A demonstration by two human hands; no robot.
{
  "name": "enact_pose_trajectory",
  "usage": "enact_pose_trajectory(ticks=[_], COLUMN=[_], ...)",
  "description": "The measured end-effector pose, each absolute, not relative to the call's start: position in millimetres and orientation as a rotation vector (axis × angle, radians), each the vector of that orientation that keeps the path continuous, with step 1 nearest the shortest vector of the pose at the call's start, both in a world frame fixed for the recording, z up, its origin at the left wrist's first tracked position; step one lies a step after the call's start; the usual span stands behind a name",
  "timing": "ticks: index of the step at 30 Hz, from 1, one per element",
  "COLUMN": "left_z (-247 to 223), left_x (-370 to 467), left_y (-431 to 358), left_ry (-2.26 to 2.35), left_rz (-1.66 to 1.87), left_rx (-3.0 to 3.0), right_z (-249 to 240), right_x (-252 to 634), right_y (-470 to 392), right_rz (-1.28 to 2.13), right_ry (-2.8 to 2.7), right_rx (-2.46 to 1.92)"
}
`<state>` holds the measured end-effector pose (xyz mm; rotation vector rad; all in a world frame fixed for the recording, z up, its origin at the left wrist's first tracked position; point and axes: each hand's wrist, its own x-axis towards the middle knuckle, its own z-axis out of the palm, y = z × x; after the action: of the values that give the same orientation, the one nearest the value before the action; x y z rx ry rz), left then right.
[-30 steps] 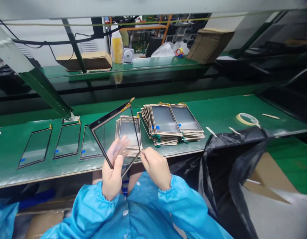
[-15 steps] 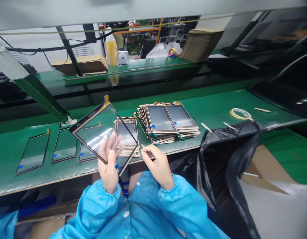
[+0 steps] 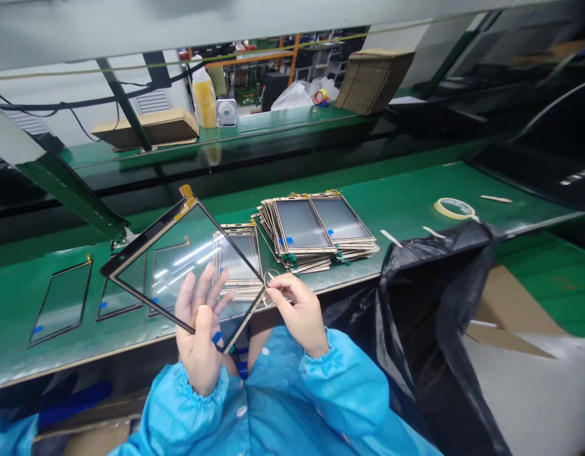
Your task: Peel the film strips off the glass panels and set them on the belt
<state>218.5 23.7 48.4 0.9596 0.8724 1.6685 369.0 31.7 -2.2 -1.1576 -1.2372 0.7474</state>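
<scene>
My left hand [image 3: 201, 339] grips a clear glass touch panel [image 3: 173, 244] with a black border by its lower edge, thumb in front and fingers spread behind the glass. The panel is tilted cornerwise above the bench, an orange flex tab [image 3: 187, 192] at its top corner and a blue tab [image 3: 217, 337] near its bottom. At the panel's right corner, my right hand [image 3: 299, 310] is closed in a pinch on a thin pale curled strip [image 3: 272, 273]. Behind the panel lies a small stack of framed panels [image 3: 240, 253].
Larger stacks of panels [image 3: 299, 225] lie right of centre on the green bench [image 3: 406, 202]. Single panels [image 3: 62, 297] lie at left. A tape roll [image 3: 454, 209] sits at right, beyond a black plastic bag [image 3: 416, 304] hanging at the bench edge. A slanted post [image 3: 78, 190] stands at left.
The panel has tilted and shifted slightly left and down with my left hand. A thin curled strip now shows at my right fingertips, beside the panel's right corner.
</scene>
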Motion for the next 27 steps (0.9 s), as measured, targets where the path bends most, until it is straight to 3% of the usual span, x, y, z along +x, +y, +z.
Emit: enact_pose_trajectory(ticks=[11,15,18,21,27], left_z=[43.7,40.8,38.5,37.2,41.1], left_x=[222.7,222.5,216.3,206.3,175.9], left_y=[20.5,36.5,52.5,65.0,78.5], left_ry=[0.920,0.881,0.890,0.887,1.050], left_rz=[1.706,1.780,1.725,1.596,1.329], left_rx=[1.012,0.968,0.916,0.835,0.476], right_z=[6.3,29.1,45.9,40.1,-51.2], right_x=[361.6,357.3,410.7,501.1,590.9], right_y=[24.1,-19.8,-57.9,-76.3,-90.0], right_rz=[0.631,0.934,1.127,1.032,0.171], right_ry=[-1.401,-1.576,-1.399,-1.126,-1.073], right_rx=[-1.250,-1.115,-1.083,-1.193,-1.826])
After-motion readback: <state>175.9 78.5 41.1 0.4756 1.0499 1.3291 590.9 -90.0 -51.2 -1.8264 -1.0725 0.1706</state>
